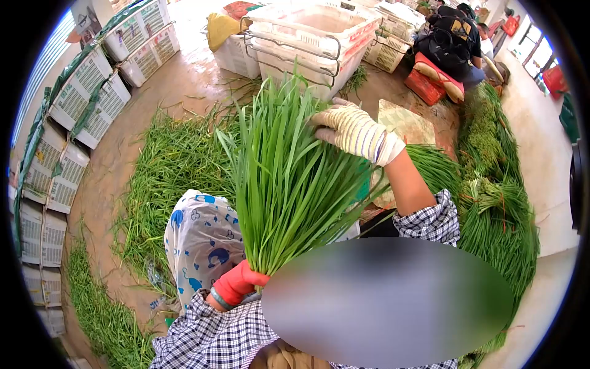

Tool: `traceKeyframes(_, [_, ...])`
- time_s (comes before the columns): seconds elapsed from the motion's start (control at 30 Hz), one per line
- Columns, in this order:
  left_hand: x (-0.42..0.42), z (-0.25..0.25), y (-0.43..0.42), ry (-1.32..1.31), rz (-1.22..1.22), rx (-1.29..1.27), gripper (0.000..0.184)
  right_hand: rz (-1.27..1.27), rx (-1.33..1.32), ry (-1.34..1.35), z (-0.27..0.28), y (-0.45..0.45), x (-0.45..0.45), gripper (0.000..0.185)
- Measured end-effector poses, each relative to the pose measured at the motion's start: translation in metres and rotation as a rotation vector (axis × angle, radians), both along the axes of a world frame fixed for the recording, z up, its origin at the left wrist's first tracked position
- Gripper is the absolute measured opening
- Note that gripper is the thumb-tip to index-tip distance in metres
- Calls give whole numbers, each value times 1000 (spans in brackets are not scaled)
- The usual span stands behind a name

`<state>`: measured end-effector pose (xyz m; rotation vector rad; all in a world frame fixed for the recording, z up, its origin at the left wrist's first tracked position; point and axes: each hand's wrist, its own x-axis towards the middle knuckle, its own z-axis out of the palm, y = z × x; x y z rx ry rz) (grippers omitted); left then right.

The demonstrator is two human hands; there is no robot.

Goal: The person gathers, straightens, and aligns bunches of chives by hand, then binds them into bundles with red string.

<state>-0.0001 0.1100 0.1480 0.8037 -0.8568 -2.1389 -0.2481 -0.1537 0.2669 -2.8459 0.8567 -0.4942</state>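
Note:
My left hand (241, 281), in a red glove, is wrapped round the base of a bunch of long, flat green garlic chives (286, 172). The leaves fan upward and out to the right from that grip. At the upper right of the bunch is my right hand (355, 128), in a white striped glove. Its fingers reach out against the leaf tips, slightly apart, and some fingertips are partly hidden among the leaves. Below the bunch, a plastic cover with blue prints (206, 237) lies over my leg. A blurred oval hides the area right of my left hand.
Loose green leaves (178, 166) cover the floor at left. Bundled greens (498, 209) are piled along the right wall. White crates (89, 98) line the left side, and stacked crates (307, 43) stand ahead. Farther back right, a person in dark clothing (448, 40) sits near a red crate (424, 86).

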Motion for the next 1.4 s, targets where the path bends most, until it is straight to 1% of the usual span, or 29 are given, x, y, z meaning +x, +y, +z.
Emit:
traceKeyframes(0.03, [2, -1, 5, 3, -41, -9, 38, -8, 123, 19, 2, 3, -1, 31])
traceKeyframes(0.07, [3, -4, 8, 4, -80, -18, 36, -6, 122, 17, 2, 7, -3, 31])
traceKeyframes(0.13, [4, -12, 13, -93, -69, -101, 34, 131, 354, -113, 4, 21, -7, 42])
traceKeyframes(0.2, [4, -11, 16, -127, -63, -216, 34, 216, 270, -155, 13, 36, -12, 42])
traceKeyframes(0.27, [4, -4, 20, -107, -45, -124, 32, 131, 595, -285, 21, 52, -14, 37])
traceKeyframes(0.3, [4, -1, 22, -83, -29, -29, 30, 175, 561, -367, 16, 52, -14, 27])
traceKeyframes(0.37, [7, -10, 23, -116, -49, -62, 29, 85, 521, -298, 23, 58, -18, 23])
traceKeyframes(0.4, [9, -14, 24, -156, -71, -91, 28, -6, 483, -235, 26, 61, -20, 22])
traceKeyframes(0.47, [13, -16, 24, -146, -86, -80, 29, 4, 403, -157, 28, 62, -15, 28])
traceKeyframes(0.53, [15, -20, 24, -137, -99, -66, 29, 102, -105, -42, 20, 61, -11, 36])
traceKeyframes(0.57, [15, -24, 23, -165, -102, -129, 29, 86, -150, 28, 14, 62, -7, 41])
traceKeyframes(0.6, [15, -27, 24, -194, -102, -192, 29, 89, -149, 28, 8, 61, -4, 41])
traceKeyframes(0.67, [14, -19, 24, -191, -102, -152, 29, 117, -252, -2, 3, 62, 2, 45])
traceKeyframes(0.7, [13, -16, 24, -186, -107, -114, 29, 84, -155, 75, 4, 63, 4, 44])
traceKeyframes(0.8, [10, -15, 25, -201, -87, -122, 29, 113, -17, 65, -3, 58, 6, 40])
traceKeyframes(0.9, [8, -26, 26, -286, -71, -239, 28, 149, -152, 57, -10, 54, 4, 28])
traceKeyframes(0.93, [8, -21, 26, -285, -69, -236, 28, 154, -229, 92, -12, 54, 5, 24])
traceKeyframes(0.97, [9, -12, 25, -220, -72, -129, 26, 166, -307, 81, -12, 56, 6, 16])
traceKeyframes(1.0, [9, -7, 25, -155, -75, -22, 25, 167, -305, 83, -13, 58, 7, 16])
traceKeyframes(1.03, [9, -12, 25, -154, -74, -20, 25, 124, -365, 138, -14, 60, 8, 15])
traceKeyframes(1.07, [10, -20, 25, -160, -72, -75, 24, 81, -425, 193, -15, 63, 9, 14])
traceKeyframes(1.13, [11, -23, 26, -164, -66, -127, 23, 33, -446, 98, -21, 67, 10, 15])
traceKeyframes(1.2, [19, -19, 26, -240, -93, -88, 26, -106, -269, -368, -22, 67, 9, 13])
traceKeyframes(1.23, [26, -17, 26, -268, -122, -79, 29, -222, 66, -703, -15, 71, 3, 14])
traceKeyframes(1.27, [33, -14, 26, -295, -152, -70, 31, -264, 388, -924, 0, 70, -8, 16])
traceKeyframes(1.3, [39, 6, 30, -283, -76, -75, 35, -377, 677, -874, 23, 71, -23, 19])
traceKeyframes(1.33, [45, 26, 33, -271, 1, -74, 39, -178, 745, -664, 37, 72, -48, 32])
traceKeyframes(1.37, [59, 43, 32, -392, -24, -106, 49, -61, 707, -571, 37, 71, -63, 47])
traceKeyframes(1.4, [84, 36, 25, -514, -115, -288, 51, -27, 644, -535, 42, 68, -72, 55])
